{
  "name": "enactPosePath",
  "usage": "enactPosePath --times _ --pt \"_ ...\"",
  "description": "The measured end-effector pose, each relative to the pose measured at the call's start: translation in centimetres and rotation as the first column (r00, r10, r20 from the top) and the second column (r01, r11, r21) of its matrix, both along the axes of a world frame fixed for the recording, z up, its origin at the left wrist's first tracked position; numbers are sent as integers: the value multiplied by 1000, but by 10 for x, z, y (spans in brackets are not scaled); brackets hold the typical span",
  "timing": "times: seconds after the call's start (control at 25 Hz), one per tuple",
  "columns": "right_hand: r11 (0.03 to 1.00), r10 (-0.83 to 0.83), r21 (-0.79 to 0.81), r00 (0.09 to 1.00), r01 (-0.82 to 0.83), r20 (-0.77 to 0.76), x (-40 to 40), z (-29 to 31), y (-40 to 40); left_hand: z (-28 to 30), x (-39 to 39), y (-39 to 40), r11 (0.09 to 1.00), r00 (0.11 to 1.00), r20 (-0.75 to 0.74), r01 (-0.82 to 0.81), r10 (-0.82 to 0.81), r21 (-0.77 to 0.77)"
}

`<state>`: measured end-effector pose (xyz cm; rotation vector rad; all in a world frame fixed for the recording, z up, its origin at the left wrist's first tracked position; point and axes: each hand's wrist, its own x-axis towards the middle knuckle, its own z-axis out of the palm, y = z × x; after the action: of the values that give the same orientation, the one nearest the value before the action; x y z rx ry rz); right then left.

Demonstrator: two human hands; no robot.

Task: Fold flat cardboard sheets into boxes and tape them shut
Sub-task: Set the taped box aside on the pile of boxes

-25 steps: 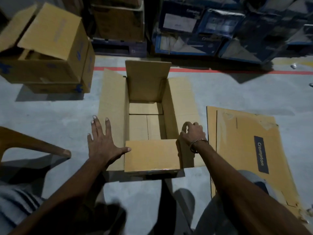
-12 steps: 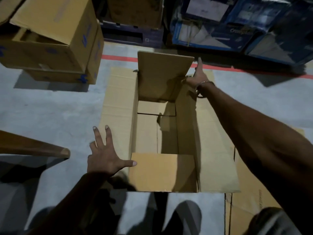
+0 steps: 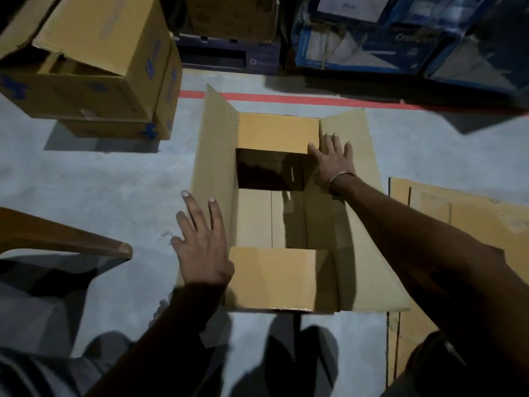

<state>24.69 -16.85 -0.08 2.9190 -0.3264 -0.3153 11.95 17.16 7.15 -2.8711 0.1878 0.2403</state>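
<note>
An open brown cardboard box stands on the grey floor in front of me. Its far short flap is folded down over the opening and its near short flap lies inward too. The left long flap stands tilted up, and the right long flap lies spread outward. My left hand lies flat with straight fingers against the left flap's outer side. My right hand presses with spread fingers on the right flap, its thumb touching the far flap's corner.
Flat cardboard sheets lie on the floor to the right. Stacked made-up boxes stand at the far left. A wooden chair leg juts in from the left. Blue printed cartons line the back behind a red floor line.
My right hand went from the box's near right corner to the upright far flap and brought it down over the opening. The left long flap has risen. My left hand stayed on the left flap.
</note>
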Motion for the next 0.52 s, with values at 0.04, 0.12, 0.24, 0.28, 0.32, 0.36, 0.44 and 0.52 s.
enactPosePath --times 0.04,0.12,0.24,0.28,0.32,0.36,0.44,0.52 --pt "1000 14 2 1000 -14 -22 -1 5 1 6 -3 -6 999 1000 4 31 -31 18" --pt "999 24 28 997 -22 -73 -5 21 3 16 -10 -19 995 996 -10 93 -93 20" --pt "991 -60 114 997 66 -51 -31 44 4 26 -26 -40 979 980 -8 199 -200 -51" --pt "987 -99 128 995 101 -22 -49 49 6 25 -30 -47 970 973 -11 231 -232 -79" --pt "985 -127 120 992 127 -5 -71 51 8 23 -34 -53 962 968 -14 246 -249 -119" --pt "985 -144 98 990 144 -6 -94 50 11 19 -38 -57 954 967 -11 248 -253 -171" --pt "979 -182 82 980 189 -85 -138 52 18 10 -47 -63 926 964 -21 248 -264 -283" --pt "950 -245 152 953 272 -179 -171 63 26 1 -64 -62 881 947 -66 265 -314 -391"
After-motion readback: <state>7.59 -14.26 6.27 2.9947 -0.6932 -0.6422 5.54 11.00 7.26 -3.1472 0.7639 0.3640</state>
